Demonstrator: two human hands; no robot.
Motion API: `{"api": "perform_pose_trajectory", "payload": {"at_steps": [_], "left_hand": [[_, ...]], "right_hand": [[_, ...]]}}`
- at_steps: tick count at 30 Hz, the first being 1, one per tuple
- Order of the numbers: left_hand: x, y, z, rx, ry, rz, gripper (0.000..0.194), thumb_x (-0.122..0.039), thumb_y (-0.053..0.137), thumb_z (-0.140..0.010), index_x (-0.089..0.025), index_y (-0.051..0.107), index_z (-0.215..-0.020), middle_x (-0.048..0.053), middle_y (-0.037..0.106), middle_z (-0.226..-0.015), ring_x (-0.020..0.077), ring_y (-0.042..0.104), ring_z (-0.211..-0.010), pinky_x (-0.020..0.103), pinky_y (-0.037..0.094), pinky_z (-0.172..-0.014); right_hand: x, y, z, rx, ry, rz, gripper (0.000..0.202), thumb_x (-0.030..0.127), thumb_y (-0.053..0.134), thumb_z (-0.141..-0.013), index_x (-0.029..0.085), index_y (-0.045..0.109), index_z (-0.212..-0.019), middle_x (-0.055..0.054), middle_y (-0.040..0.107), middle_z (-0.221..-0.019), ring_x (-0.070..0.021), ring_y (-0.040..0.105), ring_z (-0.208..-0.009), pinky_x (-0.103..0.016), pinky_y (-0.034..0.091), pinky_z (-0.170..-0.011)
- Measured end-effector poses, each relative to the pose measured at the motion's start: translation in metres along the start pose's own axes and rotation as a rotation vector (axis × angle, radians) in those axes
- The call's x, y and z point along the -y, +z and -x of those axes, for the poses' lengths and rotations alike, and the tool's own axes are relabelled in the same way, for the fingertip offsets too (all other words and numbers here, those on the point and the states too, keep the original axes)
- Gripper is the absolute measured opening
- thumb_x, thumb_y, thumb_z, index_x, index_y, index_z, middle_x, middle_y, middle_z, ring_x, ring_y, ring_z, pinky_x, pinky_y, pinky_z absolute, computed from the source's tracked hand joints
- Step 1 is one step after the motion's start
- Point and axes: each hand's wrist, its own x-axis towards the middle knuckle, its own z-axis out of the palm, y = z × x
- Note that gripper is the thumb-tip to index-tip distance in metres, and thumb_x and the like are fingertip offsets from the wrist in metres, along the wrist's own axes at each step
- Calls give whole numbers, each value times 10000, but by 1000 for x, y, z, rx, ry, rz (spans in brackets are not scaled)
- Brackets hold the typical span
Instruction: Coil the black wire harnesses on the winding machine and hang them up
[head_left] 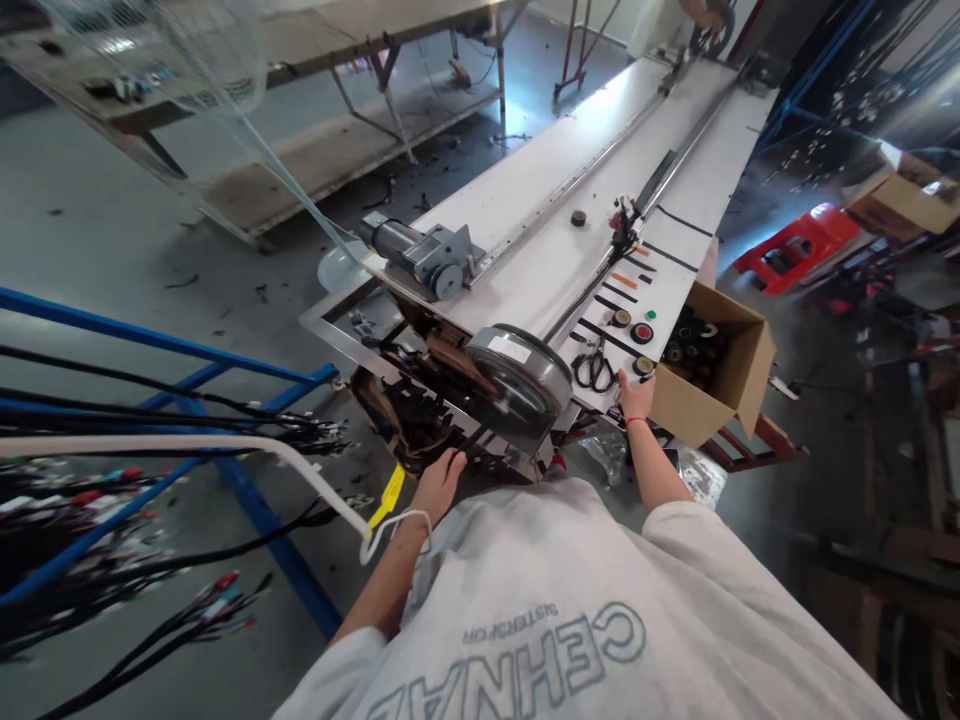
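Note:
My left hand (441,482) is low at the near end of the long white machine table (480,215), its fingers curled by dark parts under the frame. What they grip, if anything, is hidden. A white cord (409,516) loops at that wrist, with a yellow tag (389,495) beside it. At the table's front right corner is my right hand (636,395), thumb apart from the fingers, right against a tape roll (643,367). Black scissors (593,368) lie just left of it. A red button (641,332) and another tape roll (620,318) sit farther up.
A grey wheel (521,372) and a motor (412,250) are mounted at the near end. An open cardboard box (712,370) with dark rolls stands right. Blue racks (255,510) with hanging cables are left; a red stool (799,245) is far right.

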Motion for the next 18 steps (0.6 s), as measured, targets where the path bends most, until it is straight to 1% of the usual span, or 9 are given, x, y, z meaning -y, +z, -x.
{"api": "perform_pose_trajectory", "payload": {"at_steps": [4, 6, 9, 11, 12, 13, 15, 16, 18], "left_hand": [[-13, 4, -12, -7, 25, 22, 399, -546, 329, -882, -213, 547, -848, 65, 682, -783, 234, 649, -775, 338, 500, -756], [-17, 7, -17, 0, 34, 39, 407, -549, 330, -888, -209, 545, -829, 62, 670, -768, 230, 638, -762, 341, 497, -760], [-18, 13, -22, 12, 46, 97, 444, -584, 339, -883, -204, 555, -803, 55, 649, -745, 224, 623, -757, 337, 493, -760], [-15, 17, -27, 50, 52, 185, 480, -634, 382, -857, -198, 573, -793, 53, 646, -750, 218, 618, -754, 326, 493, -744], [-13, 20, -30, 75, 45, 243, 502, -663, 409, -837, -194, 579, -781, 50, 640, -735, 213, 614, -738, 322, 494, -728], [-11, 22, -34, 104, 31, 313, 527, -693, 431, -815, -190, 581, -770, 43, 629, -704, 206, 608, -709, 318, 496, -709], [-10, 25, -44, 142, -32, 476, 578, -744, 450, -776, -180, 574, -763, 22, 593, -625, 188, 590, -635, 314, 498, -665], [-11, 25, -51, 152, -70, 556, 594, -756, 453, -767, -175, 573, -777, 13, 582, -601, 180, 588, -611, 311, 500, -652], [-17, 23, -64, 176, -135, 680, 587, -738, 476, -770, -164, 575, -844, 11, 602, -614, 173, 609, -612, 307, 513, -656]], "right_hand": [[3, -3, 3, 8, -3, 15, 994, 592, 622, -785, -16, 268, -1488, -286, 375, -1461, -377, 393, -1341, -432, 307, -1107], [8, -7, 6, -8, -30, 50, 978, 557, 630, -792, -41, 267, -1476, -305, 352, -1466, -377, 355, -1364, -439, 291, -1117], [30, -17, 13, -124, -194, 122, 947, 495, 663, -787, -52, 281, -1460, -317, 271, -1501, -375, 238, -1418, -473, 220, -1146], [61, -20, 20, -131, -373, 91, 860, 491, 629, -826, -10, 316, -1450, -296, 295, -1497, -356, 259, -1410, -484, 235, -1136], [82, -19, 25, -52, -461, 44, 785, 504, 583, -864, 21, 349, -1437, -278, 367, -1461, -337, 338, -1372, -471, 287, -1111], [105, -15, 31, 76, -541, -9, 698, 521, 523, -904, 52, 398, -1407, -252, 466, -1389, -312, 441, -1297, -442, 355, -1068], [158, 0, 45, 458, -648, -78, 592, 572, 407, -960, 85, 524, -1276, -172, 644, -1120, -248, 615, -1041, -356, 464, -933], [185, 11, 54, 642, -674, -64, 601, 608, 376, -966, 80, 584, -1165, -135, 672, -979, -225, 639, -930, -327, 482, -882], [235, 36, 73, 886, -715, -4, 656, 658, 372, -956, 54, 627, -952, -93, 654, -795, -202, 627, -829, -308, 472, -862]]}}
